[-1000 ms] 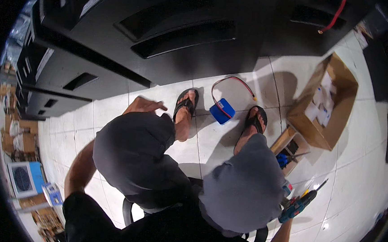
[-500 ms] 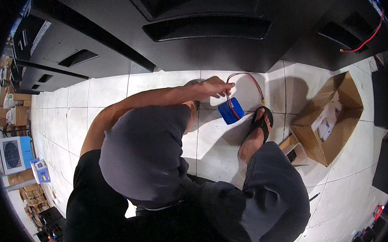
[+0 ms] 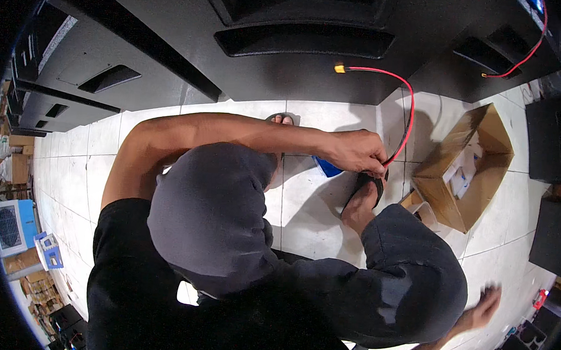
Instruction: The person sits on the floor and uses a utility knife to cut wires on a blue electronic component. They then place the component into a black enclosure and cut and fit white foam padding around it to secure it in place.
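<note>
My left hand point(image 3: 360, 151) reaches across to the right and pinches a red and black cable point(image 3: 412, 112) just above my sandalled right foot. From the fingers the cable arcs up and back to the left, ending in a yellow connector point(image 3: 339, 68) held up in front of the black cabinet. Partly behind my left wrist, a blue battery pack point(image 3: 326, 168) lies on the tiles. Out at the lower right, my right hand point(image 3: 483, 310) is over the floor, its fingers smeared by motion; I see nothing in it.
An open cardboard box point(image 3: 487, 189) with white contents stands at the right, a smaller carton point(image 3: 414, 200) beside it. Large black cabinets point(image 3: 300, 79) line the far side. Another red cable point(image 3: 536, 46) hangs at the upper right. My feet stand on the white tiles.
My left hand has moved right along the cable, swinging the connector end up and to the left. The battery pack is now partly covered. My right hand has come into view at the lower right.
</note>
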{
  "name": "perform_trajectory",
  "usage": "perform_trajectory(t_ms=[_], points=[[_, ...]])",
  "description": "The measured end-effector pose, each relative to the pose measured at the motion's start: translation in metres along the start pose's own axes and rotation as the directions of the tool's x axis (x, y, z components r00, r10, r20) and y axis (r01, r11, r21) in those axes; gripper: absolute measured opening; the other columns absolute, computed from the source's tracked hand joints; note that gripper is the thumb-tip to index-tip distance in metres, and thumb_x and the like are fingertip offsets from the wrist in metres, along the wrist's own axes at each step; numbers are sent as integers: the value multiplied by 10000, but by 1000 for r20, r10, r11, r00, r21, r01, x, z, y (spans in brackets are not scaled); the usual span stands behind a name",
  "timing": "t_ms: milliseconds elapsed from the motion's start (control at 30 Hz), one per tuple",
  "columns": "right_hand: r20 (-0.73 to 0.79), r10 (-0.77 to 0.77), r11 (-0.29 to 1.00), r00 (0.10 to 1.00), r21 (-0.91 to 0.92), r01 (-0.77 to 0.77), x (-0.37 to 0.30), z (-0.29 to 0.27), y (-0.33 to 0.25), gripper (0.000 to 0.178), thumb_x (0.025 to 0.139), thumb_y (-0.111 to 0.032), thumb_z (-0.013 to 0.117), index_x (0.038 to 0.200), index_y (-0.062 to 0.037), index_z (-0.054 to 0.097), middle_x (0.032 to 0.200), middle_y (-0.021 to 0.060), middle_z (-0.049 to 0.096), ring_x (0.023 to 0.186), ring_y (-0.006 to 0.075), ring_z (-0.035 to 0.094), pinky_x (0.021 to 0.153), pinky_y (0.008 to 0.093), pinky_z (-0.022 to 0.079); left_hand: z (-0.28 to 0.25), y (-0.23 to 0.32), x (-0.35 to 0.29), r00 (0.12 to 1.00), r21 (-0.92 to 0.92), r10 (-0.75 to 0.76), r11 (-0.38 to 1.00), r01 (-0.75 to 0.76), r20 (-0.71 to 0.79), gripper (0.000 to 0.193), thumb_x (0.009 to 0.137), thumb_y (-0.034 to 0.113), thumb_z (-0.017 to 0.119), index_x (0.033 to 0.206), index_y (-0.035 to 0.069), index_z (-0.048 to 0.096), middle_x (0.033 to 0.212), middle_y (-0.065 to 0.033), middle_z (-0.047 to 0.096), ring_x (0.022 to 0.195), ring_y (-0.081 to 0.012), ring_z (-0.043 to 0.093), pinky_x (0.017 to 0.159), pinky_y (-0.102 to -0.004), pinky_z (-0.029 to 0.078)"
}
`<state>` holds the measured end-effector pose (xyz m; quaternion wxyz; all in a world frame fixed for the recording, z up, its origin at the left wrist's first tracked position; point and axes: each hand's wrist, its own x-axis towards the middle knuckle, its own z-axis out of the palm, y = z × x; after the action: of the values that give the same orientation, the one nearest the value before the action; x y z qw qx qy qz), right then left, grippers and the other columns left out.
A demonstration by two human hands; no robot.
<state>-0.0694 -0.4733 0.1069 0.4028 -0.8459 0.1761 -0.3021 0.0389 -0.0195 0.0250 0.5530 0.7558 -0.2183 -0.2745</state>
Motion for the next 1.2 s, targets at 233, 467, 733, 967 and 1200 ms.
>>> perform_trajectory(t_ms=[233, 467, 733, 967, 1200], points=[[986, -53, 998, 157, 56, -20, -72, 249, -36, 323, 836, -115, 733, 1136, -12, 668, 1001, 147, 701, 959, 209, 649, 870, 331, 502, 5, -12, 11, 992, 1, 15, 1000, -15, -128, 247, 895, 199, 599, 889, -24, 704, 713, -111, 661, 668, -178, 624, 647, -341, 477], [927, -370, 918, 68, 354, 178, -130, 334, 9, 397, 762, -127, 778, 1144, -79, 683, 1049, 131, 689, 1031, 242, 646, 892, 367, 501, -1, -34, 11, 978, 147, 136, 983, -113, -159, 367, 849, 306, 673, 1015, -20, 694, 877, -168, 698, 837, -279, 666, 767, -371, 501], [934, -271, 952, 232, 296, -81, -145, 327, 22, 411, 689, -200, 835, 1082, -143, 726, 1081, 94, 705, 1079, 256, 643, 901, 397, 499, 3, -92, -18, 979, 716, -2, 682, -149, 206, 1215, 522, 425, 925, 1486, 28, 300, 1486, -186, 367, 1355, -359, 375, 1127, -488, 316], [948, -189, 964, 256, 229, -135, -142, 316, 27, 356, 758, -145, 808, 1072, -32, 685, 980, 79, 697, 945, 221, 644, 869, 354, 493, 12, -128, -12, 982, 811, 62, 555, -184, 181, 809, 552, 224, 872, 1230, 17, 481, 1175, -116, 531, 1155, -285, 515, 1029, -424, 432], [982, 8, 848, 188, 93, -522, -149, 303, 43, 300, 836, -103, 766, 1097, -2, 659, 992, 49, 686, 930, 145, 605, 860, 322, 471, 11, -139, -20, 992, 736, 64, 665, -126, 112, 746, 562, 152, 856, 1192, 41, 473, 1151, -101, 523, 1134, -280, 526, 990, -389, 479]])
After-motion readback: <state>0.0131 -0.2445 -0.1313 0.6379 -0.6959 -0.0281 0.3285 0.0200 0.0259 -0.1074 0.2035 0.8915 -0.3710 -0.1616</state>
